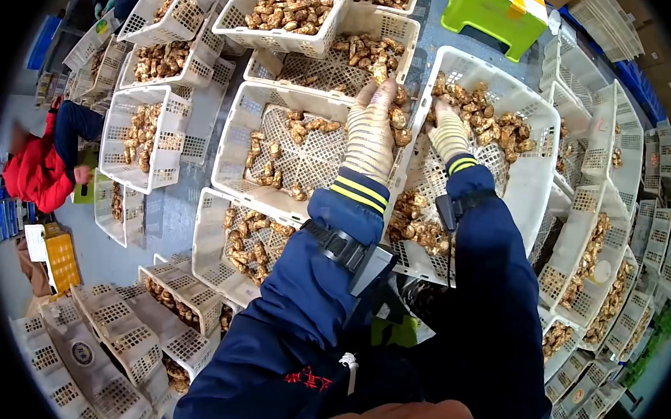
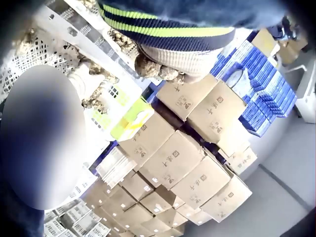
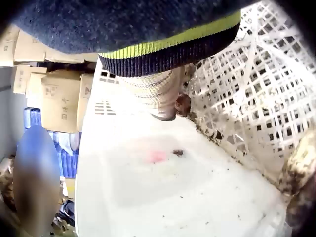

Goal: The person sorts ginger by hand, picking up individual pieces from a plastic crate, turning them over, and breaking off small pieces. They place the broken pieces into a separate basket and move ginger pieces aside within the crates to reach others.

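Both hands wear pale ribbed gloves. In the head view my left hand (image 1: 371,131) is over the inner edges of two white plastic crates and holds mushrooms (image 1: 398,120) that stick out past its fingers. The left wrist view shows held brown mushrooms (image 2: 146,66) beside the glove. My right hand (image 1: 449,133) reaches into the right-hand crate (image 1: 534,199), its fingers at a pile of mushrooms (image 1: 502,127). A dark brown piece (image 3: 182,103) shows at that glove in the right wrist view; I cannot tell if the fingers grip it.
More mushrooms (image 1: 419,222) lie at the crate's near end. A sparsely filled crate (image 1: 224,153) stands to the left, with fuller crates (image 1: 327,40) behind. A green stool (image 1: 481,19) is at the back. Stacked crates line the right; a person in red (image 1: 42,165) sits far left.
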{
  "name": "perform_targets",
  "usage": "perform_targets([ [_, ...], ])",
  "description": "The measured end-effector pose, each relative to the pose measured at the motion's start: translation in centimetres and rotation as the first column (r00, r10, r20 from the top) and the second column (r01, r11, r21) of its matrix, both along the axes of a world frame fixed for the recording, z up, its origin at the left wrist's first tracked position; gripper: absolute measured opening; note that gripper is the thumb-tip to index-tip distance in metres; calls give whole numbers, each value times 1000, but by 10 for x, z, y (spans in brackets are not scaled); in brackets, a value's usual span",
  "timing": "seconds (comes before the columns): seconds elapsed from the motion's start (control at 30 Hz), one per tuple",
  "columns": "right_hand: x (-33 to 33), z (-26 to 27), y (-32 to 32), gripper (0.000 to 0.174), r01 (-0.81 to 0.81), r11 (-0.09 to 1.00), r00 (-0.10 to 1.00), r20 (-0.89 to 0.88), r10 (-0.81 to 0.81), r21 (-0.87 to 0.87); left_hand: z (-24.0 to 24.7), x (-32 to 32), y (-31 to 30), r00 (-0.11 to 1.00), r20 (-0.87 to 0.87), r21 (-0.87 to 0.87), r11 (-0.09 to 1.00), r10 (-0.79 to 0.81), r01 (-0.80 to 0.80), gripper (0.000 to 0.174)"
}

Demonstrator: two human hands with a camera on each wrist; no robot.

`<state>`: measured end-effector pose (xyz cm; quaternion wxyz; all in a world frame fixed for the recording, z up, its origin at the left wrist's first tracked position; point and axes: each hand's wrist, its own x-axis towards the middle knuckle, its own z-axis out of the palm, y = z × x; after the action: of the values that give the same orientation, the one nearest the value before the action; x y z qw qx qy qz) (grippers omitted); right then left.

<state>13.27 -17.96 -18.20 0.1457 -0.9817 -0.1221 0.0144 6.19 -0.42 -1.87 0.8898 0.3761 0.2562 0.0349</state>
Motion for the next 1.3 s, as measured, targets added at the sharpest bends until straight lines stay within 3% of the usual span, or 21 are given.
perform_targets([
  [0.03, 3, -8, 7, 55, 76, 976, 995, -82, -60, 205, -1, 0, 0, 1000, -1, -6, 1000, -12, 12, 62],
  [0.13, 0, -8, -1, 44, 36, 999, 999, -3, -36, -14, -4, 2, 2, 1000, 2, 3, 1000, -13, 13, 54],
  [0.2, -12, 20, -13, 44, 97, 967, 972, -233, -40, 236, -7, 2, 4, 1000, -12, 22, 1000, -2, 2, 40],
  [0.23, -22, 39, -16, 41, 273, 867, 887, -459, -59, 416, -8, 3, 5, 1000, 1, 12, 1000, -17, 17, 45],
  [0.27, -30, 57, -19, 39, 258, 934, 863, -494, -107, 248, -5, 2, 5, 1000, 4, 9, 1000, -2, 2, 48],
  [0.33, -52, 52, -46, 34, 135, 926, 845, -528, 79, 354, 1, 0, 1, 1000, 8, 2, 1000, 21, -21, 53],
  [0.4, -81, 62, -57, 35, 68, 930, 756, -627, 188, 361, -4, 0, 2, 1000, -1, 19, 1000, -8, 8, 58],
  [0.43, -94, 68, -56, 35, -17, 962, 744, -639, 194, 272, -4, -1, 1, 1000, -2, 8, 1000, -8, 8, 58],
  [0.47, -106, 52, -63, 35, -55, 923, 744, -600, 293, 382, -2, -1, 0, 1000, -4, 0, 1000, -7, 7, 58],
  [0.53, -127, 31, -69, 38, 86, 908, 671, -697, 251, 410, 1, -2, -1, 1000, -9, 12, 1000, 0, 0, 57],
  [0.63, -136, 1, -68, 38, -189, 967, 835, -490, 250, 171, -1, -1, -3, 1000, 8, 0, 1000, -2, 2, 55],
  [0.73, -100, 37, -64, 38, -273, 956, 723, -632, 280, 110, 0, 0, -2, 1000, 16, -12, 1000, -13, 13, 49],
  [0.8, -62, 62, -47, 39, 64, 994, 733, -672, -105, -87, 2, -1, -2, 1000, -4, -27, 999, -21, 21, 47],
  [0.87, -33, 57, -44, 41, 185, 983, 875, -456, -161, 7, 0, -1, -2, 999, 9, -5, 999, -44, 44, 47],
  [0.93, -12, 39, -35, 47, 37, 998, 983, -177, -46, -49, -7, 1, -2, 999, 16, 27, 999, -34, 33, 48],
  [1.0, -5, 24, -25, 48, -97, 993, 994, 34, 100, -71, 6, 0, -5, 999, -35, 43, 999, -3, 5, 47],
  [1.13, 9, 8, -14, 32, -90, 949, 996, -7, 92, -301, 3, -2, -1, 998, -32, 14, 998, -63, 63, 46],
  [1.2, 6, 25, -19, 28, -88, 971, 994, -85, 71, -223, 2, -1, -2, 997, -21, 2, 998, -68, 68, 44],
  [1.27, 11, 11, -35, 29, -38, 999, 988, -146, 40, 20, -2, 1, -4, 1000, 3, -13, 1000, -28, 28, 40],
  [1.3, 4, 7, -42, 29, -13, 997, 994, -104, 21, 73, -2, -1, -1, 994, -43, -22, 995, -98, 98, 57],
])
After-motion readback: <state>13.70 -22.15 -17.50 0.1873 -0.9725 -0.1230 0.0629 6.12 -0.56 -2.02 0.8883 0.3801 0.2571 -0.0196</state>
